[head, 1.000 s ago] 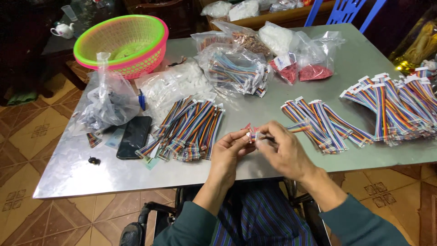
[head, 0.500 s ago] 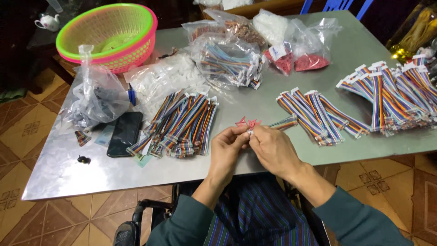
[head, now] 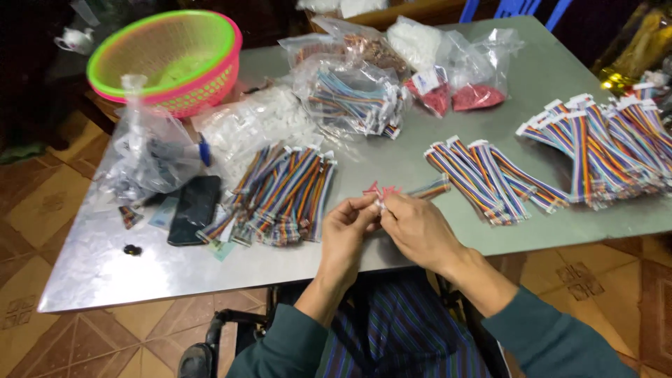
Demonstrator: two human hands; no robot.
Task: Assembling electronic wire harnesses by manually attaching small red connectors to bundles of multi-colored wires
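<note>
Head view: we pinch the white-tipped end of a short rainbow ribbon cable (head: 427,189) between both sets of fingertips, our left hand (head: 348,234) and right hand (head: 413,229) meeting just above the near edge of the metal table (head: 105,266), with small red connector bits (head: 378,190) right at the pinch; the rest of the cable trails off to the right onto the tabletop. To do this well, we judge it best to keep the grip close to the connector and hold the wires flat so none twists. Clear plastic bags sit at the far side: one of coloured cables (head: 353,98), one of red parts (head: 476,94) with a small white label, one of white pieces (head: 255,122). A pink and green basket (head: 168,59) stands far left
</note>
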